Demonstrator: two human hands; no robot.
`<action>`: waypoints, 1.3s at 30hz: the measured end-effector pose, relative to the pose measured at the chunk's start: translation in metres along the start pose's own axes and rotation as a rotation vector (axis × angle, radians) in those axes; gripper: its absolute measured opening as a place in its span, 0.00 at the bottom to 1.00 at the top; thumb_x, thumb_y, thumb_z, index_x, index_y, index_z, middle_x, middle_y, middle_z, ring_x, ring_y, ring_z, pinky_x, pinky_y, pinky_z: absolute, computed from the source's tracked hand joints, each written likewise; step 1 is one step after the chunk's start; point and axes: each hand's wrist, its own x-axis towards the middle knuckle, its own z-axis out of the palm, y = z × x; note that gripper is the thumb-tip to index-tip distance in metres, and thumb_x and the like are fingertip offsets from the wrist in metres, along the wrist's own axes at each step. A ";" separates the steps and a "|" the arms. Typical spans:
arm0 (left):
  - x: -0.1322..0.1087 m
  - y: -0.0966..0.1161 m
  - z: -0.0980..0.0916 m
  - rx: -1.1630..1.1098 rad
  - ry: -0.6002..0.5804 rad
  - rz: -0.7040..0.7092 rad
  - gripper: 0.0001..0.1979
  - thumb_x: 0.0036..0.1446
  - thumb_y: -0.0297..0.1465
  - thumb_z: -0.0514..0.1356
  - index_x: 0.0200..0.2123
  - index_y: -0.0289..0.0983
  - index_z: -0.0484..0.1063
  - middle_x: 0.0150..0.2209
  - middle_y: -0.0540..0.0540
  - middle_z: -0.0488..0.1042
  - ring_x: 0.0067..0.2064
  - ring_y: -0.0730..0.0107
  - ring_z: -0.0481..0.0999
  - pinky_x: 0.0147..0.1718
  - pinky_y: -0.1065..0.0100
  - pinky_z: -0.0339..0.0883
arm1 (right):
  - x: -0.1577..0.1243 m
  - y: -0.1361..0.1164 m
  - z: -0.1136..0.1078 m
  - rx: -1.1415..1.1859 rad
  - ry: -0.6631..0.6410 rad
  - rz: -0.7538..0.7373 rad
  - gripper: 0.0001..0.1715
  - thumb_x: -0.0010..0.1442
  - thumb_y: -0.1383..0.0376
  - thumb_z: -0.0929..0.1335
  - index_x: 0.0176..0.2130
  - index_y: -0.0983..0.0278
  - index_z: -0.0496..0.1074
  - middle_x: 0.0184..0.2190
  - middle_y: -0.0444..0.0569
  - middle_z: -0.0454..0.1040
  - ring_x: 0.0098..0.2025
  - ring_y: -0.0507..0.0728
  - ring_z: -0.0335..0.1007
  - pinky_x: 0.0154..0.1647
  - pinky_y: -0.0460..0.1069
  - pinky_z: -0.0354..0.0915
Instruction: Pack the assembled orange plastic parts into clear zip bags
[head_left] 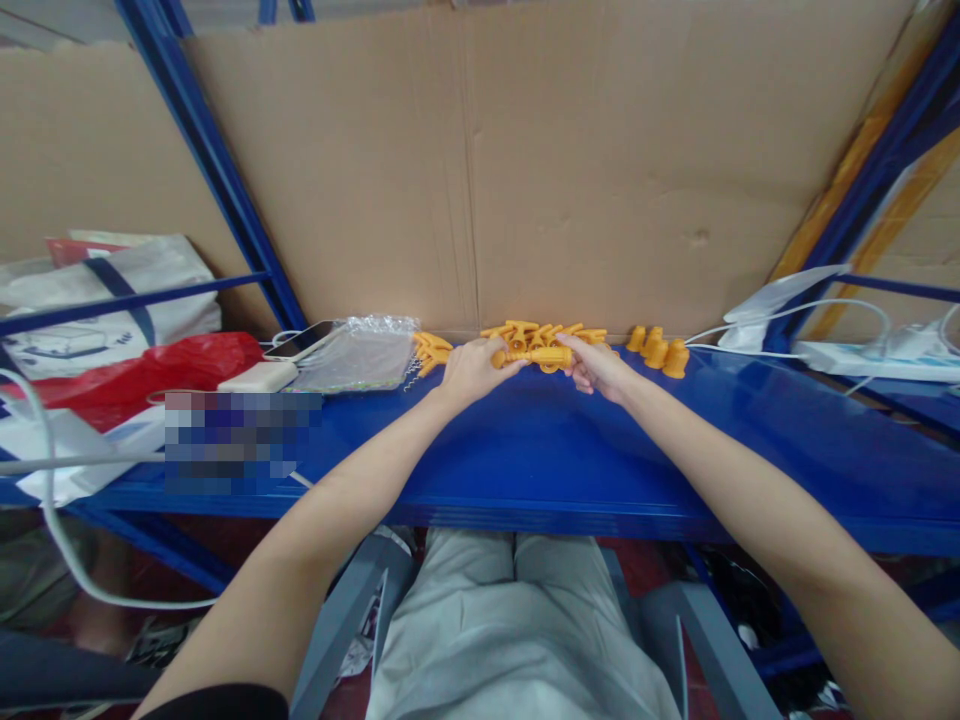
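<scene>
My left hand (471, 368) and my right hand (594, 366) are both closed on the two ends of a long orange plastic piece (538, 355), held level just above the blue shelf (525, 440). Right behind it lies a heap of several similar orange plastic parts (544, 333) against the cardboard wall. A few orange cone-shaped parts (660, 350) stand to the right of the heap. Some more orange parts (430, 350) lie to the left, beside a metal spring.
A clear plastic bag (360, 355), a phone (304, 338) and a white charger (259, 377) lie left of my hands, with a red bag (150, 370) beyond. A white power strip (862, 358) with cables sits at right. Cardboard (480, 170) backs the shelf.
</scene>
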 end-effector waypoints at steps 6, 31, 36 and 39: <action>0.005 -0.004 0.001 -0.039 -0.068 -0.064 0.21 0.56 0.51 0.63 0.36 0.38 0.79 0.32 0.44 0.81 0.35 0.61 0.80 0.32 0.68 0.65 | 0.000 0.004 -0.017 -0.131 -0.127 -0.123 0.24 0.62 0.46 0.69 0.38 0.65 0.73 0.26 0.51 0.79 0.18 0.50 0.68 0.18 0.44 0.61; -0.001 -0.006 0.005 -0.001 0.009 0.002 0.20 0.57 0.46 0.66 0.43 0.37 0.79 0.41 0.39 0.81 0.42 0.58 0.80 0.41 0.64 0.69 | 0.006 0.014 -0.006 0.041 -0.114 -0.215 0.26 0.55 0.48 0.73 0.23 0.68 0.73 0.20 0.54 0.76 0.18 0.50 0.66 0.21 0.46 0.66; -0.001 -0.003 0.006 0.026 -0.017 -0.009 0.20 0.57 0.47 0.65 0.43 0.37 0.79 0.41 0.40 0.81 0.43 0.57 0.80 0.42 0.64 0.70 | 0.006 0.015 -0.006 0.073 -0.123 -0.151 0.25 0.59 0.50 0.72 0.25 0.69 0.74 0.20 0.52 0.76 0.18 0.49 0.66 0.21 0.45 0.65; -0.001 -0.003 0.008 0.004 -0.038 -0.024 0.20 0.58 0.46 0.65 0.44 0.36 0.78 0.42 0.39 0.81 0.45 0.56 0.80 0.44 0.63 0.70 | 0.003 0.012 -0.003 0.119 -0.092 -0.098 0.21 0.63 0.54 0.70 0.27 0.68 0.73 0.20 0.50 0.75 0.18 0.49 0.66 0.21 0.44 0.63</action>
